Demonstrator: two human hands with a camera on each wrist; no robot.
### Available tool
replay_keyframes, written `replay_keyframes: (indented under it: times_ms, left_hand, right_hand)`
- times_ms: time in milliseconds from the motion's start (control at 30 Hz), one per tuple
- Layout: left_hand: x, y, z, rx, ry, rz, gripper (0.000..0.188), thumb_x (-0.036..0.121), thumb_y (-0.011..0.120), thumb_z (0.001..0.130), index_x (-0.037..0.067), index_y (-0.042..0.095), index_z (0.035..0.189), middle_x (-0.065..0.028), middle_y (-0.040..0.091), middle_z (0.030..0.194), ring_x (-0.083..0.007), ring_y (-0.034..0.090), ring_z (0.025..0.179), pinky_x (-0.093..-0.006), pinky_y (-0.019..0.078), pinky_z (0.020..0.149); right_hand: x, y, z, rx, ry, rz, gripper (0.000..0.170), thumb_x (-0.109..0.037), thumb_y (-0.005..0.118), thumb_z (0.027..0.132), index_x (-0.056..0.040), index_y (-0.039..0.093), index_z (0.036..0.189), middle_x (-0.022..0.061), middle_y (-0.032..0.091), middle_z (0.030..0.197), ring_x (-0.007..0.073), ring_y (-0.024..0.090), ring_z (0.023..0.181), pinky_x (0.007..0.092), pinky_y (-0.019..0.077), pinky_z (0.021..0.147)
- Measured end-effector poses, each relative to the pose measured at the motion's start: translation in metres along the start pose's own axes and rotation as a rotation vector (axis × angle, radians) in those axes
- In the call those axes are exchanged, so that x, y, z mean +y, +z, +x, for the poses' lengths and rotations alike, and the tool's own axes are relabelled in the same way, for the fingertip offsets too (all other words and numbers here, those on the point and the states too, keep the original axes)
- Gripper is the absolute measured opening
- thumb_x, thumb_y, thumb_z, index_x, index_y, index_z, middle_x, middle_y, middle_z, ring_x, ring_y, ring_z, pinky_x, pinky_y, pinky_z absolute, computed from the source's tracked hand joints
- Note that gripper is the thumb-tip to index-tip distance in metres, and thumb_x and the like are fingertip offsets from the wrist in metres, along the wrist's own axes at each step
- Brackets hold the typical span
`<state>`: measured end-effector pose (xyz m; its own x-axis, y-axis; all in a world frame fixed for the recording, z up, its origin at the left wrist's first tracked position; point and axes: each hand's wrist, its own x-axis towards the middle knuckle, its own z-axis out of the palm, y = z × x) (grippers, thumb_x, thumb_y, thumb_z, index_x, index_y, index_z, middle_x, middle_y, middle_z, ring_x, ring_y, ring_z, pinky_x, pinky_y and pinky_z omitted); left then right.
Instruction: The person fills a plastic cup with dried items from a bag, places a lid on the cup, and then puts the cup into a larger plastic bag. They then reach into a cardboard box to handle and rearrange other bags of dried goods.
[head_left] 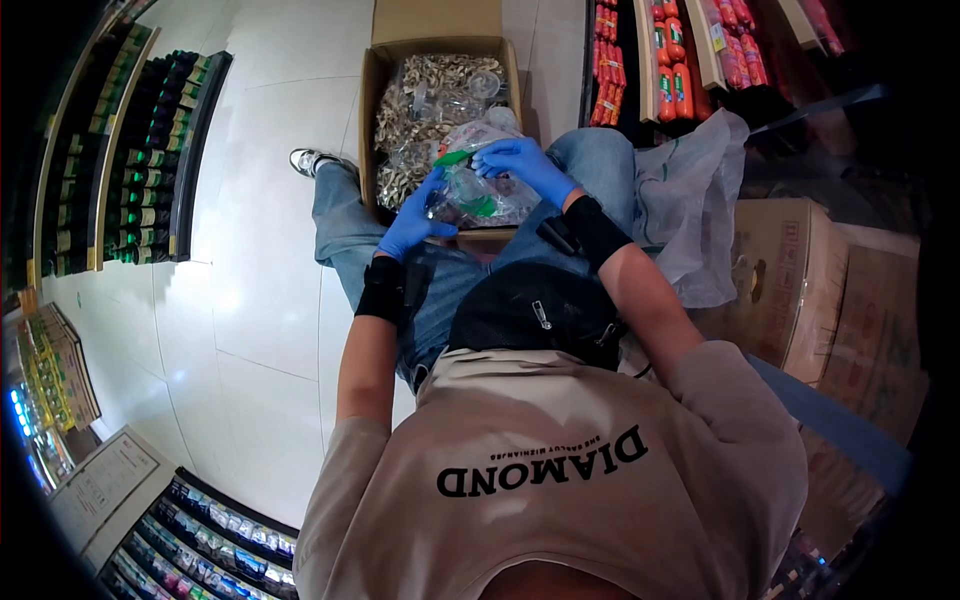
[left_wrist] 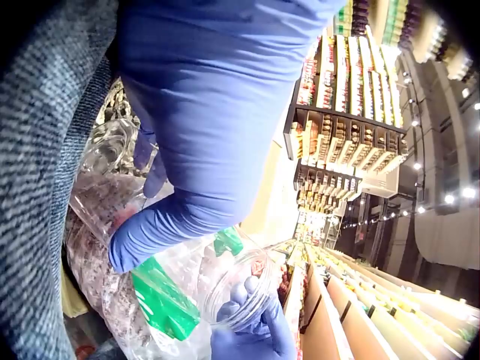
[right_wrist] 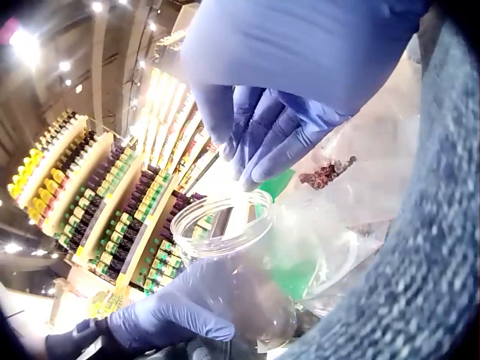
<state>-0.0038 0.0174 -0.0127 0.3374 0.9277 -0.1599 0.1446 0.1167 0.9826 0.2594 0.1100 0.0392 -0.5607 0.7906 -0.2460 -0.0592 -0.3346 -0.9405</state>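
The left hand, in a blue glove, curls round a clear plastic jar; the jar's round mouth faces the right hand. In the right wrist view the gloved right hand hangs just above the rim with its fingers extended close together. A blurred whitish patch shows below the fingertips; whether it is an object is unclear. Clear plastic bags with green labels lie beside the jar, and reddish-brown dried pieces show in one. The left palm and part of its grip are hidden.
Between the legs stands a cardboard box holding dried brown pieces and clear containers. An empty clear bag lies by the right leg, beside large cartons. Stocked shelves are at left, with red packages at upper right.
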Motion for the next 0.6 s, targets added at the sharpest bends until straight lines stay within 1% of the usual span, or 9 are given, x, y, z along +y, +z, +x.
replay_keyframes:
  times_ms: [67, 167, 233, 267, 333, 367, 433, 567, 600]
  left_hand:
    - [0.000, -0.001, 0.000, -0.002, 0.004, -0.005, 0.096, 0.006, 0.090, 0.056, -0.002, 0.048, 0.142, -0.0128, 0.030, 0.165, -0.0250, 0.033, 0.150, -0.0361, 0.0301, 0.120]
    - [0.003, 0.001, -0.001, -0.002, 0.000, -0.045, 0.097, 0.007, 0.090, 0.056, -0.002, 0.048, 0.143, -0.0128, 0.031, 0.165, -0.0254, 0.033, 0.150, -0.0359, 0.0301, 0.120]
    - [-0.002, -0.001, 0.000, -0.005, 0.014, -0.020, 0.098, 0.007, 0.091, 0.056, -0.002, 0.047, 0.144, -0.0128, 0.031, 0.165, -0.0252, 0.033, 0.150, -0.0357, 0.0302, 0.120]
    - [-0.001, -0.001, 0.001, -0.008, 0.030, 0.006, 0.099, 0.007, 0.091, 0.056, -0.002, 0.047, 0.144, -0.0129, 0.031, 0.165, -0.0250, 0.033, 0.150, -0.0356, 0.0302, 0.120]
    - [0.000, -0.001, 0.000, -0.011, 0.019, -0.012, 0.099, 0.007, 0.091, 0.056, -0.002, 0.046, 0.145, -0.0129, 0.031, 0.165, -0.0250, 0.033, 0.150, -0.0354, 0.0301, 0.120]
    - [0.000, -0.001, 0.000, -0.013, 0.009, -0.029, 0.100, 0.007, 0.091, 0.057, -0.002, 0.046, 0.145, -0.0130, 0.031, 0.165, -0.0251, 0.033, 0.150, -0.0352, 0.0300, 0.120]
    - [-0.001, -0.001, 0.000, -0.019, 0.020, -0.009, 0.100, 0.007, 0.091, 0.057, -0.002, 0.046, 0.145, -0.0130, 0.031, 0.165, -0.0250, 0.033, 0.149, -0.0351, 0.0298, 0.120]
    - [-0.002, -0.002, 0.000, -0.023, 0.033, 0.009, 0.104, 0.005, 0.091, 0.057, -0.001, 0.042, 0.149, -0.0130, 0.033, 0.164, -0.0245, 0.035, 0.148, -0.0348, 0.0292, 0.121]
    - [0.000, -0.002, 0.000, -0.020, 0.032, 0.010, 0.104, 0.005, 0.091, 0.057, -0.001, 0.042, 0.149, -0.0130, 0.033, 0.164, -0.0245, 0.035, 0.148, -0.0348, 0.0292, 0.121]
  right_hand:
    - [0.002, -0.003, 0.002, 0.015, -0.012, 0.026, 0.019, -0.005, 0.065, 0.095, 0.0053, 0.073, 0.108, 0.0136, 0.075, 0.096, 0.0176, 0.073, 0.086, 0.0289, 0.0582, 0.080]
    - [0.024, -0.016, 0.008, -0.017, -0.040, -0.141, 0.020, -0.004, 0.064, 0.091, 0.0026, 0.074, 0.108, 0.0151, 0.076, 0.096, 0.0191, 0.073, 0.085, 0.0296, 0.0575, 0.080]
    - [0.033, -0.020, 0.007, 0.051, -0.142, -0.772, 0.023, -0.005, 0.064, 0.086, -0.0014, 0.075, 0.106, 0.0169, 0.074, 0.097, 0.0279, 0.072, 0.088, 0.0359, 0.0565, 0.082]
    - [0.040, -0.022, 0.006, 0.051, -0.140, -0.772, 0.023, -0.005, 0.064, 0.086, -0.0014, 0.075, 0.106, 0.0169, 0.074, 0.097, 0.0279, 0.072, 0.088, 0.0359, 0.0565, 0.082]
    - [0.053, -0.027, 0.005, 0.082, -0.227, -1.169, 0.025, -0.008, 0.064, 0.082, -0.0046, 0.074, 0.104, 0.0187, 0.072, 0.099, 0.0371, 0.068, 0.093, 0.0434, 0.0534, 0.087]
    - [0.054, -0.027, 0.006, 0.082, -0.225, -1.169, 0.025, -0.008, 0.064, 0.082, -0.0046, 0.074, 0.104, 0.0187, 0.072, 0.099, 0.0371, 0.068, 0.093, 0.0434, 0.0534, 0.087]
    - [0.057, -0.028, 0.008, 0.049, -0.141, -1.237, 0.033, -0.001, 0.059, 0.082, -0.0049, 0.073, 0.112, 0.0212, 0.070, 0.109, 0.0391, 0.064, 0.106, 0.0448, 0.0504, 0.094]
    - [0.054, -0.030, 0.008, -0.031, -0.177, -1.385, 0.029, -0.003, 0.061, 0.082, -0.0048, 0.073, 0.108, 0.0217, 0.069, 0.105, 0.0404, 0.065, 0.101, 0.0465, 0.0510, 0.091]
    - [0.050, -0.029, 0.005, 0.006, -0.109, -1.334, 0.025, -0.007, 0.062, 0.082, -0.0047, 0.073, 0.104, 0.0224, 0.069, 0.106, 0.0409, 0.065, 0.101, 0.0474, 0.0515, 0.090]
